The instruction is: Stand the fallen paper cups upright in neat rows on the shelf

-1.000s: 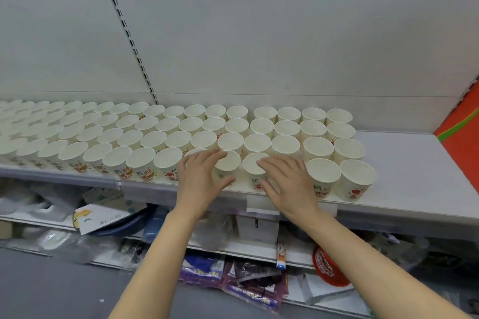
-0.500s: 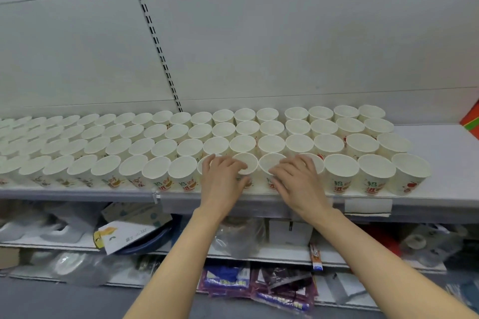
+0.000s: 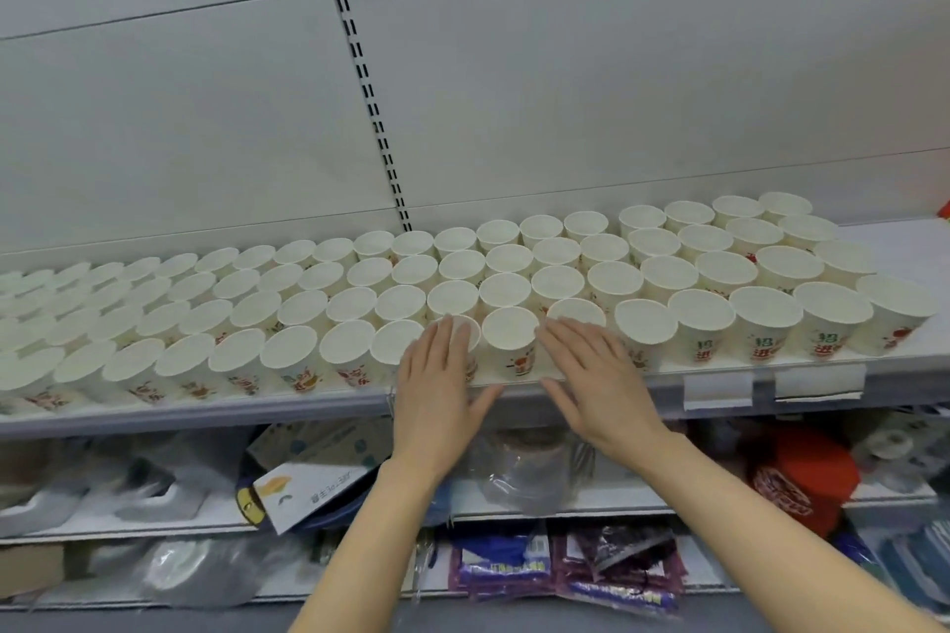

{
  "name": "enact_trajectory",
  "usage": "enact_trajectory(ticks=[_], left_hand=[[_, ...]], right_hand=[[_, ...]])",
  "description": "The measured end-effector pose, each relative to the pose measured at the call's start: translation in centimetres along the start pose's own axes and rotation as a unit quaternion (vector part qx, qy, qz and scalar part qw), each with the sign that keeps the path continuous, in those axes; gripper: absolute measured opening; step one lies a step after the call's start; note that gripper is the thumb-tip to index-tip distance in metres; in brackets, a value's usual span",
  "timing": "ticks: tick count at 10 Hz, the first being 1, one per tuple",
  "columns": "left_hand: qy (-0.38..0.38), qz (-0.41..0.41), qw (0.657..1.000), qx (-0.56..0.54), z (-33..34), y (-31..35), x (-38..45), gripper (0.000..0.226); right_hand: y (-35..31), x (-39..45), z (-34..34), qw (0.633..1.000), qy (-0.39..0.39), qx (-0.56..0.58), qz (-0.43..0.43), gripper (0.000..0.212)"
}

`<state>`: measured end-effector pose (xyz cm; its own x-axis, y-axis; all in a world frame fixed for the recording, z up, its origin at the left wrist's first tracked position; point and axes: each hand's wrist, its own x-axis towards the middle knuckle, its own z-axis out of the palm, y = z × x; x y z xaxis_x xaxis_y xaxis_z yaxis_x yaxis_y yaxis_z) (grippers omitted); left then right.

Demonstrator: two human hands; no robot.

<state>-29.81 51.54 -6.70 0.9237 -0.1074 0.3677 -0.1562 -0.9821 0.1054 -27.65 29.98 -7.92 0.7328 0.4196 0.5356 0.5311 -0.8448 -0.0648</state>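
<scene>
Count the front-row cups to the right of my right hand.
5, running rightward from the right hand: first cup, second cup, third cup, fourth cup, fifth cup. Another cup is partly hidden behind that hand.

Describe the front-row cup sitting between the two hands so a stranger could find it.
On the white shelf, follow the front row of cups. The cup stands upright between the left hand and right hand; unlike its neighbours, both sides are flanked by straight fingers.
</scene>
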Motion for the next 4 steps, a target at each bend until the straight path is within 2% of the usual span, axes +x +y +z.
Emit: enact_trajectory(ticks=[2,3,4], left_hand=[[-0.046,0.004,0.998,0.038,0.4,-0.4,0.0,0.081],[-0.025,0.001,0.999,0.047,0.1,-1.0,0.0,0.077],[0.047,-0.021,0.998,-0.030,-0.9,-1.0,-1.8,0.067]], right_hand=[[-1.6,0.9,1.1,0.998,-0.049,-0.022,-0.013,0.055],[-1.5,1.0,1.4,0.999,-0.018,-0.018,-0.024,0.054],[-1.6,1.6,-0.1,0.998,0.042,0.036,0.010,0.050]])
